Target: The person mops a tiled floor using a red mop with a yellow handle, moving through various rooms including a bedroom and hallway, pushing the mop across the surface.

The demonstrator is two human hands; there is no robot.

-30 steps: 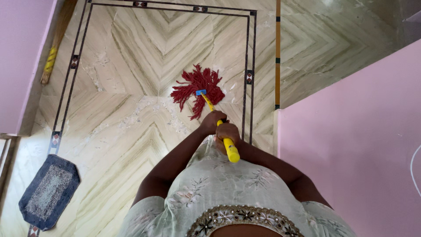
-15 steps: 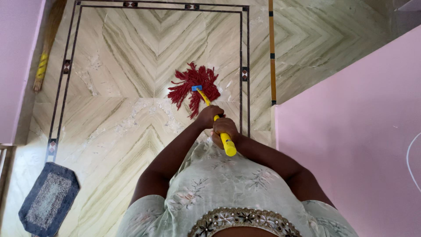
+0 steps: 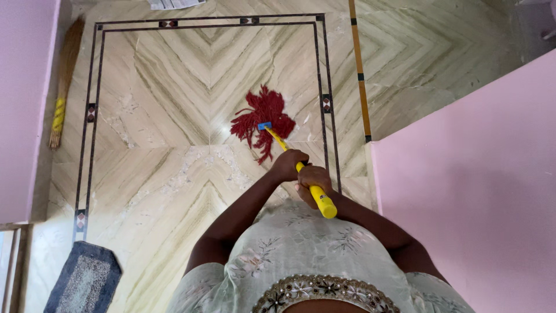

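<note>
Both hands grip the yellow plastic mop handle (image 3: 301, 171) near the middle of the frame: the left hand (image 3: 288, 165) is wrapped round it lower down the shaft, the right hand (image 3: 313, 184) closed round it just below the handle's top end. At the shaft's far end, the red string mop head (image 3: 262, 117) with its small blue clamp lies spread on the pale veined marble floor (image 3: 174, 116), just left of the dark inlaid border line. A straw broom (image 3: 62, 87) leans at the upper left by the pink wall (image 3: 475, 174); a blue-grey woven mat (image 3: 84, 281) sits lower left.
</note>
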